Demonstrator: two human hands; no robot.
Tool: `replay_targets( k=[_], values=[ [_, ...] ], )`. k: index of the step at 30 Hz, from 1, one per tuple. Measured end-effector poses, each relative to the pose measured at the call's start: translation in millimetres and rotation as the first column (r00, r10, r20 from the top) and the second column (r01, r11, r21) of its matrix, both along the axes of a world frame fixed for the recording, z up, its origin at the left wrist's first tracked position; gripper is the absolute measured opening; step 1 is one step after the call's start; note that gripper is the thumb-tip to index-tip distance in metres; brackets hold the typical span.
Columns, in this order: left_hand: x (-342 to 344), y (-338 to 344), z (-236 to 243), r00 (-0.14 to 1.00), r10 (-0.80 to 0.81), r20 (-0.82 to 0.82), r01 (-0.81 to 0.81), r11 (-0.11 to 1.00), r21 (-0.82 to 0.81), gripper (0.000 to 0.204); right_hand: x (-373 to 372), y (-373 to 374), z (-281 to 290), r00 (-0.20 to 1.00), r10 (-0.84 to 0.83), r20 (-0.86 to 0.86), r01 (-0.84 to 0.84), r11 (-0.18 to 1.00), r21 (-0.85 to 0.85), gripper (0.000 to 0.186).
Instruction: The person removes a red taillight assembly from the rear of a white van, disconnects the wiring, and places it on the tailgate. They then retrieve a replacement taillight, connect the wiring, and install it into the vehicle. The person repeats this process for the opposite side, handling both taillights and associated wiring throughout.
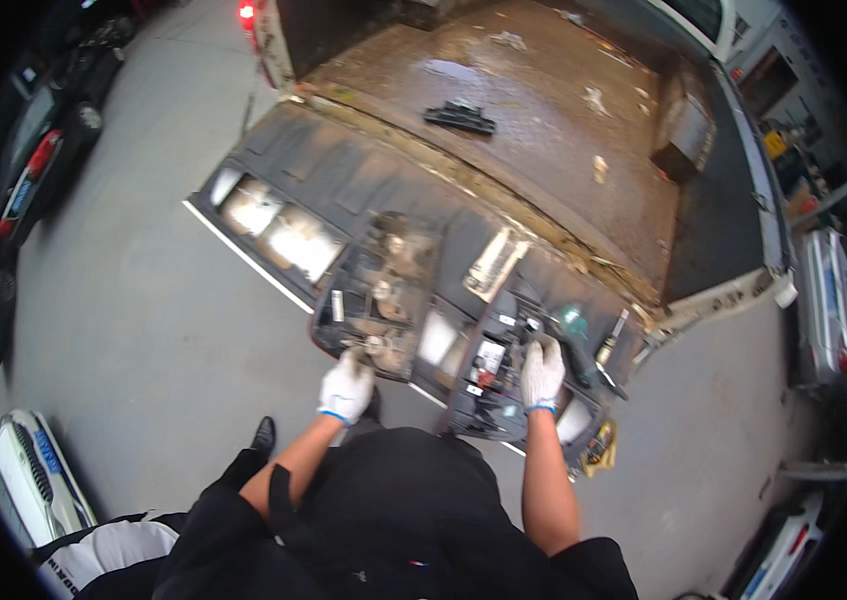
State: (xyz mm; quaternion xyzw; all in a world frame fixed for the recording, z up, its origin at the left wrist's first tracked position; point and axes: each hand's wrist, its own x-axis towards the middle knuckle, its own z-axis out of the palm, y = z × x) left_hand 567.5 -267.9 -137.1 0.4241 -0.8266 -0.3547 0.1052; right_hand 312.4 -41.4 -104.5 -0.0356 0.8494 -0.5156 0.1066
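Observation:
Two tail light units lie back side up across a pickup's lowered tailgate (324,150). The left one, a dusty tail light (384,300), is brown with dirt. My left hand (348,388), in a white knit glove, is at its near end with fingers bent in; what they pinch is too small to make out. On the right lies a cleaner black tail light (489,360) with white labels and a red part. My right hand (543,375), gloved the same way, is closed over its right side, the fingertips hidden from view.
A screwdriver (608,346) and a green-black power tool (574,335) lie right of the cleaner unit. A yellow item (600,450) sits at the tailgate's corner. In the wet, dirty truck bed (544,100) is a black bracket-like part (461,117). Cars stand at both sides.

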Motion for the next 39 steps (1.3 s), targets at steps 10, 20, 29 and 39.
replay_targets(
  k=[10,20,29,39],
  values=[
    [-49.1,46.4,18.3,0.917,-0.397,0.046,0.352,0.856,0.38,0.058,-10.0,83.8,-96.4,0.974,0.017,0.227,-0.053,0.987,0.152,0.068],
    [-105.9,83.9,-8.0,0.791,-0.578,0.201,0.423,0.755,0.502,0.094,-43.5,17.0,-70.6,0.995,0.092,0.035,-0.097,0.969,0.227,0.049],
    [-97.1,86.6,-27.4,0.837,-0.526,0.153,0.377,0.756,0.535,0.083,31.6,41.2,-25.3,0.902,0.419,-0.101,-0.369,0.873,0.319,0.053],
    [-130.1,82.7,26.9,0.588,-0.809,0.003,0.803,0.584,-0.118,0.048,21.9,54.2,-9.3,0.766,0.624,0.153,-0.638,0.766,0.072,0.05]
  ],
)
